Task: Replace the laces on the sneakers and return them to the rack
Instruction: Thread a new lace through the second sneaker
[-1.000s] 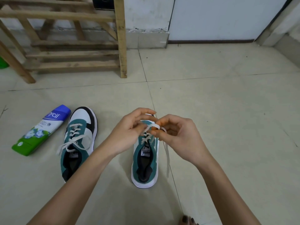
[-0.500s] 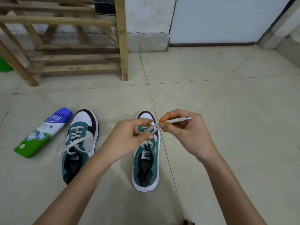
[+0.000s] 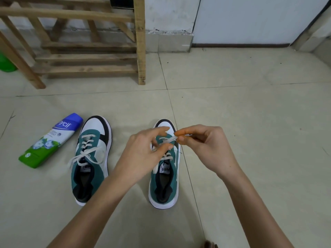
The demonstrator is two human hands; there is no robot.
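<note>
- The tip of the white lace (image 3: 171,139) is pinched between the thumb and forefinger of the right hand (image 3: 206,149), just above the toe end of the green sneaker (image 3: 164,187), which stands on the floor tiles (image 3: 250,113). If that pinch were slackened, the tip could slip back through its eyelet and the pass would have to be redone.
- The left hand (image 3: 143,154) is held over the eyelet rows, with the forefinger stretched out and the thumb set against the lace. Whether the lace is actually pinched there cannot be told. If the shoe is not steadied, it could be dragged or tipped by a hard pull.
- The eyelets are hidden behind the left hand, so 1 could be skipped or the lace threaded twisted.
- The 2nd sneaker (image 3: 92,158) lies well apart, laced, with loose ends trailing. These could be snagged or trodden on when it is carried to the wooden rack (image 3: 140,42).
- A bottle (image 3: 50,140) lies just beside that sneaker and could be knocked and sent rolling.
</note>
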